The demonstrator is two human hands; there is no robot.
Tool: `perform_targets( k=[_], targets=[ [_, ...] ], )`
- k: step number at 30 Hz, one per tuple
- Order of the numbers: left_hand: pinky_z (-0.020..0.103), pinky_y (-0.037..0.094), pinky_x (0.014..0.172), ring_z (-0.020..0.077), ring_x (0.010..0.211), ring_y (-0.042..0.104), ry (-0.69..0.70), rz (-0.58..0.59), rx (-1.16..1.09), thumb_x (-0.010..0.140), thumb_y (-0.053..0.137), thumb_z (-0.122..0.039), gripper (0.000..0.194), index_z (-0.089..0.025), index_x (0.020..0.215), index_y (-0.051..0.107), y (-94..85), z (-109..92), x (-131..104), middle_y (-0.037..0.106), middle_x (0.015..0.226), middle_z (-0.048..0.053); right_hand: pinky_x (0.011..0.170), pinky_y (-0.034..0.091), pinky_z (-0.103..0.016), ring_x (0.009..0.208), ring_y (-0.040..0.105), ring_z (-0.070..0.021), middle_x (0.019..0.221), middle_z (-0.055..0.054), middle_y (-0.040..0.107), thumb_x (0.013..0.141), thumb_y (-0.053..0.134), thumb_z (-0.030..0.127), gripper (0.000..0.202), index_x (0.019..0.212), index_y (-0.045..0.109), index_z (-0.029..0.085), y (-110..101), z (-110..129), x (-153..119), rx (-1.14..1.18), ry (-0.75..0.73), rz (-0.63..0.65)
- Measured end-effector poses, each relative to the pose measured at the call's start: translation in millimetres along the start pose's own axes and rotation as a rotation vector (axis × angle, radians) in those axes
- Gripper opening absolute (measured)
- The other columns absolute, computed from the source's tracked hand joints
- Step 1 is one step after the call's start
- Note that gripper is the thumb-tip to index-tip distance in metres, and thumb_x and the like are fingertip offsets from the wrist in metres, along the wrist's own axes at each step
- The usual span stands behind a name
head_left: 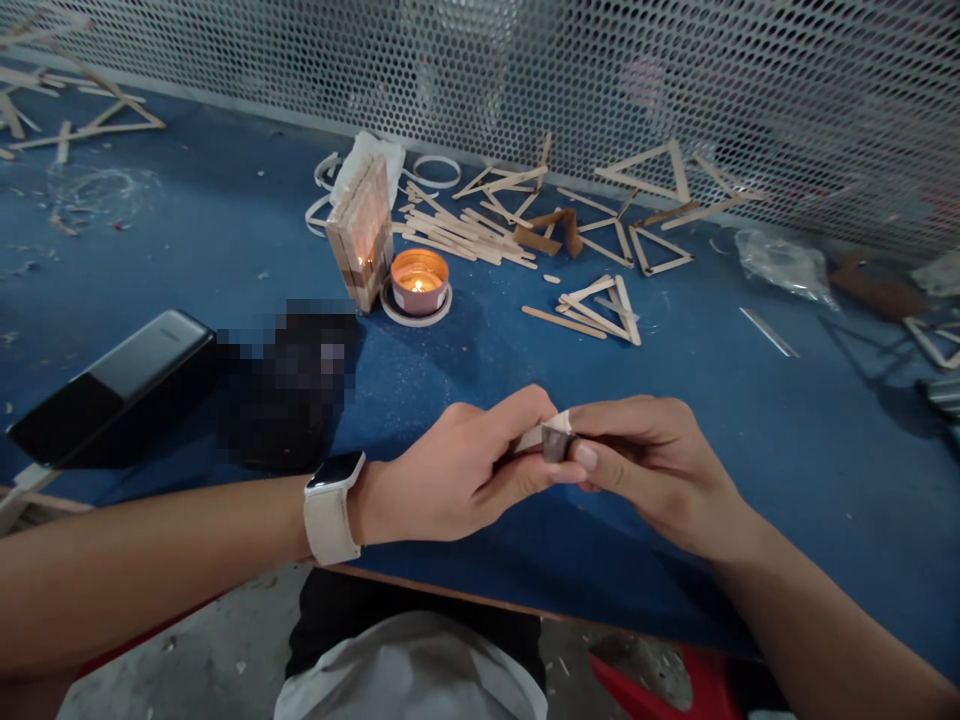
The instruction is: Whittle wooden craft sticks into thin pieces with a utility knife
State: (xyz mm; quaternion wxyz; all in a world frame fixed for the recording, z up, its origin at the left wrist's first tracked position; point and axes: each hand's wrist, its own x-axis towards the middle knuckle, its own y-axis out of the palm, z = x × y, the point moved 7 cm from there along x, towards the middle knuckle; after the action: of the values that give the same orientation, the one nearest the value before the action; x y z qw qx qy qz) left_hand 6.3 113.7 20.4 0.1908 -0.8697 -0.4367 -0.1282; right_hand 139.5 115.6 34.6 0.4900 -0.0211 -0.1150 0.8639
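My left hand (pixel 457 470), with a watch on its wrist, is closed on a pale flat strip (pixel 530 437) that looks like a wooden craft stick; most of it is hidden in the fist. Fingertips of both hands meet above the table's near edge. My right hand (pixel 652 465) pinches a small dark flat piece (pixel 556 444) between thumb and forefinger, at the end of the strip. What that dark piece is I cannot tell. Beyond the hands lie a loose craft stick (pixel 564 322) and a stack of triangles made from craft sticks (pixel 626 310).
A lit candle (pixel 420 285) stands beside an upright wooden block (pixel 361 235). Behind are a pile of craft sticks (pixel 465 235), more stick triangles (pixel 664 250) and a plastic bag (pixel 784 265). A power bank (pixel 120 385) and a blurred dark object (pixel 300 390) lie left. Perforated metal (pixel 525 80) borders the back.
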Motion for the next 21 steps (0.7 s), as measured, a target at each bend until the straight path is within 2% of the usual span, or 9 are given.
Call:
perform_targets(
  k=[7, 12, 16, 18, 21],
  targets=[
    [0.018, 0.033, 0.052, 0.0047, 0.054, 0.038, -0.005, -0.008, -0.01, 0.103, 0.064, -0.028, 0.023, -0.022, 0.089, 0.046, 0.8, 2.8, 0.0, 0.04, 0.068, -0.011, 0.047, 0.034, -0.021, 0.054, 0.044, -0.0078, 0.061, 0.003, 0.057, 0.099, 0.073, 0.038, 0.027, 0.083, 0.078, 0.016, -2.2, -2.8, -0.1, 0.01, 0.01, -0.005],
    [0.022, 0.035, 0.054, 0.0068, 0.055, 0.043, -0.08, 0.051, -0.021, 0.104, 0.059, -0.032, 0.018, -0.023, 0.096, 0.046, 2.2, 8.7, -0.6, 0.043, 0.068, -0.01, 0.048, 0.034, -0.021, 0.054, 0.043, -0.0074, 0.061, 0.003, 0.056, 0.098, 0.074, 0.038, 0.028, 0.081, 0.077, 0.016, -5.6, -7.2, -0.4, -0.004, 0.027, -0.03],
    [0.025, 0.037, 0.058, 0.008, 0.056, 0.04, 0.0, 0.079, -0.172, 0.109, 0.048, -0.033, 0.012, -0.022, 0.104, 0.048, 1.0, 2.0, -2.0, 0.044, 0.07, -0.009, 0.048, 0.033, -0.021, 0.054, 0.043, -0.0069, 0.061, 0.004, 0.055, 0.1, 0.072, 0.036, 0.025, 0.083, 0.078, 0.018, -7.6, -7.7, -2.5, -0.03, 0.018, -0.033],
    [0.025, 0.036, 0.059, 0.0085, 0.058, 0.038, -0.037, 0.072, -0.17, 0.112, 0.041, -0.033, 0.017, -0.022, 0.101, 0.048, 0.1, 3.4, -1.7, 0.043, 0.072, -0.008, 0.048, 0.033, -0.021, 0.054, 0.043, -0.0069, 0.062, 0.004, 0.055, 0.1, 0.072, 0.035, 0.023, 0.085, 0.079, 0.019, -7.5, -8.4, -3.4, -0.033, 0.02, -0.026],
    [0.026, 0.033, 0.057, 0.009, 0.058, 0.036, -0.105, 0.084, -0.136, 0.113, 0.042, -0.036, 0.022, -0.023, 0.097, 0.045, 0.9, 5.3, -0.3, 0.039, 0.071, -0.008, 0.048, 0.034, -0.021, 0.055, 0.043, -0.0071, 0.064, 0.003, 0.056, 0.1, 0.073, 0.034, 0.021, 0.087, 0.079, 0.019, -6.0, -9.9, -3.8, -0.023, 0.029, -0.017]
  ],
)
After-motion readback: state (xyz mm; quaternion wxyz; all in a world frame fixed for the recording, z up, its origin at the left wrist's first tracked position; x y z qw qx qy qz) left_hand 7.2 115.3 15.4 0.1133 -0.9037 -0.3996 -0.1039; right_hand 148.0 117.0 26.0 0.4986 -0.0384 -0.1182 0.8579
